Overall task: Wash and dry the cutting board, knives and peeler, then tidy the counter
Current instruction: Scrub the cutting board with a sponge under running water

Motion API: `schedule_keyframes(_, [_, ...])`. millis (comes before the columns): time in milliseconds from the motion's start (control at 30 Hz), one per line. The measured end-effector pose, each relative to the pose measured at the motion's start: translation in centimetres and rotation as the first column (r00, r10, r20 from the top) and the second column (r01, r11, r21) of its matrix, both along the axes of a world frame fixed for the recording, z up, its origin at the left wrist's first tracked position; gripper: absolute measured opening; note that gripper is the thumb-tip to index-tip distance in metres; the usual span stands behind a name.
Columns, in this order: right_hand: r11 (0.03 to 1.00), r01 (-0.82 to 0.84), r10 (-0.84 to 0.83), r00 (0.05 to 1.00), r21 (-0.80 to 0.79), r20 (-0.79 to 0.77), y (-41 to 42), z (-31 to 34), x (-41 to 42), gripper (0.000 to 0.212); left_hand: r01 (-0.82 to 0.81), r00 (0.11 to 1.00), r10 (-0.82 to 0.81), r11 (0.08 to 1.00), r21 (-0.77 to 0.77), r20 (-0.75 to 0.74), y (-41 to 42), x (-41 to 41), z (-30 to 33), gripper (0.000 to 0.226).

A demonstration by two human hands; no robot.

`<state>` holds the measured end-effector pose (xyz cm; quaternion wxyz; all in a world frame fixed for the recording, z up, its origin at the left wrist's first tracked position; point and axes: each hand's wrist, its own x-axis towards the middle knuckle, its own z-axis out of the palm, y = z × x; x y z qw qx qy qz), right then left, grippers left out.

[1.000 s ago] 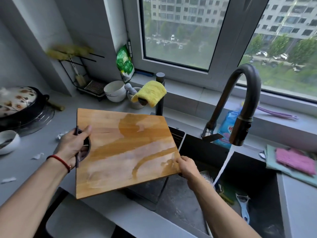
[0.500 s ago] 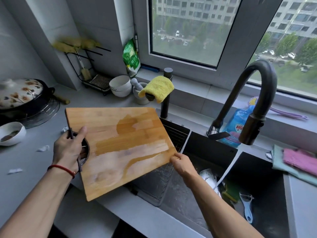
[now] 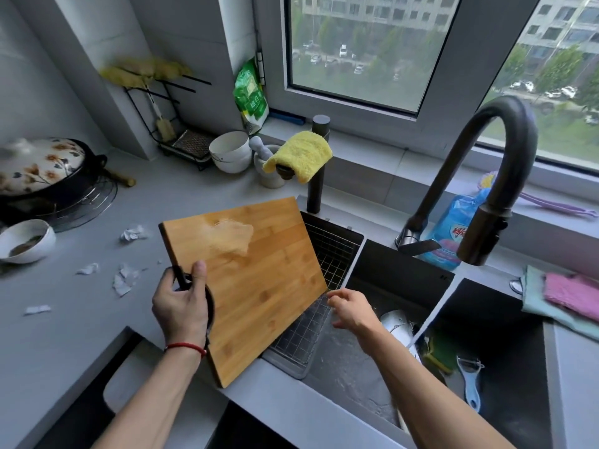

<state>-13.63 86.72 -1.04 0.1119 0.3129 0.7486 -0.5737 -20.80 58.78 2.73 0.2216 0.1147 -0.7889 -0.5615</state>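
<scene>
Gripping the handle end, the left hand [image 3: 181, 306] holds the wooden cutting board [image 3: 256, 280] tilted over the counter's edge and sink [image 3: 356, 377] — long axis running from lower left up to the rear right. The right hand [image 3: 350, 311] hovers relaxed, just beside the board's corner — empty.

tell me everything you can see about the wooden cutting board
The cutting board is a rectangular slab that looks like bamboo, honey-brown with visible strips, a dark edge and a round handle hole. It looks wet, with a paler glossy patch near its top. It is tilted over the counter edge and the wire rack in the sink. The left hand grips it at the hole; the right hand is just off its corner.
</scene>
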Motion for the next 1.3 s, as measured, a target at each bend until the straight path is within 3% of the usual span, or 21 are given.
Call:
schedule_keyframes(267, [0.999, -0.036, 0.037, 0.997, -0.008, 0.073, 0.7, -1.7, 1.5, 0.025, 0.035, 0.999, -0.037, 0.998, -0.052, -0.026, -0.2, 0.4, 0.2, 0.027])
schedule_keyframes(533, [0.998, -0.061, 0.059, 0.993, 0.016, 0.101, 1.8, -2.5, 2.4, 0.023, -0.012, 1.0, 0.011, 0.991, -0.134, -0.002, -1.9, -3.0, -0.5, 0.043])
schedule_keyframes(1033, [0.997, -0.063, 0.056, 0.983, 0.037, 0.173, 2.9, -3.1, 4.3, 0.024, -0.012, 0.972, 0.046, 0.989, -0.148, 0.231, -4.1, -6.1, -2.0, 0.036])
schedule_keyframes(1167, [0.98, 0.164, -0.143, 0.973, -0.11, 0.183, 5.0, -4.6, 6.1, 0.024, -0.036, 0.949, 0.091, 0.982, -0.186, 0.3, -4.0, -6.3, -2.2, 0.04])
schedule_keyframes(1233, [0.899, 0.367, -0.333, 0.927, -0.241, 0.171, 6.2, -5.0, 7.2, 0.021, -0.03, 0.931, 0.106, 0.975, -0.219, 0.348, -4.2, -6.2, -2.8, 0.043])
schedule_keyframes(1300, [0.757, 0.54, -0.51, 0.84, -0.366, 0.185, 7.8, -5.3, 8.3, 0.016, -0.022, 0.908, 0.124, 0.968, -0.249, 0.4, -4.1, -6.1, -3.7, 0.045])
